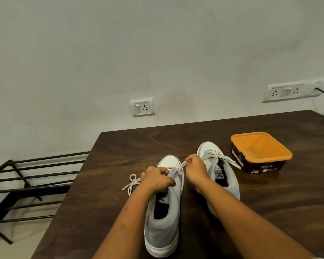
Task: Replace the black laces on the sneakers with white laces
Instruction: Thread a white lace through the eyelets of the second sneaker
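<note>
white lace (180, 167) pinched in right hand (195, 168) could be pulled through unevenly if sneaker (164, 217) gripped by left hand (157, 180) slips.

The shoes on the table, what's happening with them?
A person is threading a white lace into the near sneaker. Their left hand grips that sneaker near its front eyelets, and their right hand pinches one lace end and holds it up. The other end lies loose on the table. The far sneaker already carries a white lace, its ends loose. An orange tub stands open beside it. No black laces are in view.
</note>
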Demonstrator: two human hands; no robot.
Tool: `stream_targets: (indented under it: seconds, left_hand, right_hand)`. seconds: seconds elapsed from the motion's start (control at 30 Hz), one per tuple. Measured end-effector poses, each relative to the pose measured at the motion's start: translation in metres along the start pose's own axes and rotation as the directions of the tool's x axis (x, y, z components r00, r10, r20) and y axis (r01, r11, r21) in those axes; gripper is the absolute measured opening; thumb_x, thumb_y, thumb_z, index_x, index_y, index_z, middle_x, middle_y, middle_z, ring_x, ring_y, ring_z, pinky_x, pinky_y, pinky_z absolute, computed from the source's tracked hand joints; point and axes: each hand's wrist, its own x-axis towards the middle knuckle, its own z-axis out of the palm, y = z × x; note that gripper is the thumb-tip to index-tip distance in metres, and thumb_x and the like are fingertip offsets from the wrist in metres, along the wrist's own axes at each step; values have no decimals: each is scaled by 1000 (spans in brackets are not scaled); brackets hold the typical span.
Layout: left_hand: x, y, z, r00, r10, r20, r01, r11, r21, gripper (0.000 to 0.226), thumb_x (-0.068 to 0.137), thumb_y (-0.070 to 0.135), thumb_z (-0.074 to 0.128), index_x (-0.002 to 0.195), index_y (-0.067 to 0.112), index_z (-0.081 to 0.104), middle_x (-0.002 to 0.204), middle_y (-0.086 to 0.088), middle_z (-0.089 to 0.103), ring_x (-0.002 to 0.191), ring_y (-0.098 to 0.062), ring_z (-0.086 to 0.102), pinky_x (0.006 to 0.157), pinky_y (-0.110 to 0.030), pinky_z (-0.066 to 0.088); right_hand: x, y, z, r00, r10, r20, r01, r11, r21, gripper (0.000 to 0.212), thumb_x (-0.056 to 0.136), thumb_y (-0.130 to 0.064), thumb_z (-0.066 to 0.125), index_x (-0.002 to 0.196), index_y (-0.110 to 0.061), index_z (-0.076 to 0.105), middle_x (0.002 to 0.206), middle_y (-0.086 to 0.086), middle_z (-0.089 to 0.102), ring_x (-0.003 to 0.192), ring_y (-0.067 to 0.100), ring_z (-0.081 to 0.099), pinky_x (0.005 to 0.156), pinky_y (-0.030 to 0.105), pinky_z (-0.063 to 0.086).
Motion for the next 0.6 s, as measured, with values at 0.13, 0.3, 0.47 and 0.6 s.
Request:
stream_targets:
  seconds: [0.13, 0.3, 0.47, 0.6]
  left_hand:
    - [0, 0, 2, 1000, 21, 1, -21, 999, 30, 37, 76, 33, 69, 111, 27, 63, 119, -3, 38, 123, -28, 34, 92, -27, 30]
    - [0, 0, 1, 1000, 29, 11, -30, 999, 42, 43, 77, 35, 68, 118, 27, 61, 134, -7, 36, 127, -29, 30, 99, -31, 30]
    - [0, 1, 3, 999, 32, -1, -32, 999, 26, 44, 76, 35, 70, 117, 25, 62, 136, -8, 35, 127, -28, 31, 102, -32, 33]
    - [-1, -2, 0, 1000, 25, -8, -25, 1000, 7, 41, 78, 34, 69, 118, 27, 61, 134, -6, 36, 128, -28, 29, 103, -32, 29]
  right_hand:
    - [-2, -4, -2, 974, -181, 137, 206, 958, -200, 25, 92, 1, 40, 107, -14, 52, 119, 9, 52, 105, 24, 49, 89, 36, 43]
    - [-8, -10, -20, 838, -396, 377, 541, 696, -472, 33, 89, -16, 58, 120, -28, 62, 137, -11, 44, 129, 17, 35, 101, 36, 38]
    - [-11, -9, -19, 759, -531, 376, 631, 461, -623, 21, 92, -30, 57, 110, -26, 67, 120, -10, 60, 115, 17, 47, 89, 33, 38]
    - [-9, -6, -19, 803, -540, 250, 574, 591, -567, 11, 94, -28, 54, 98, -26, 63, 108, -9, 62, 103, 18, 53, 85, 34, 40]
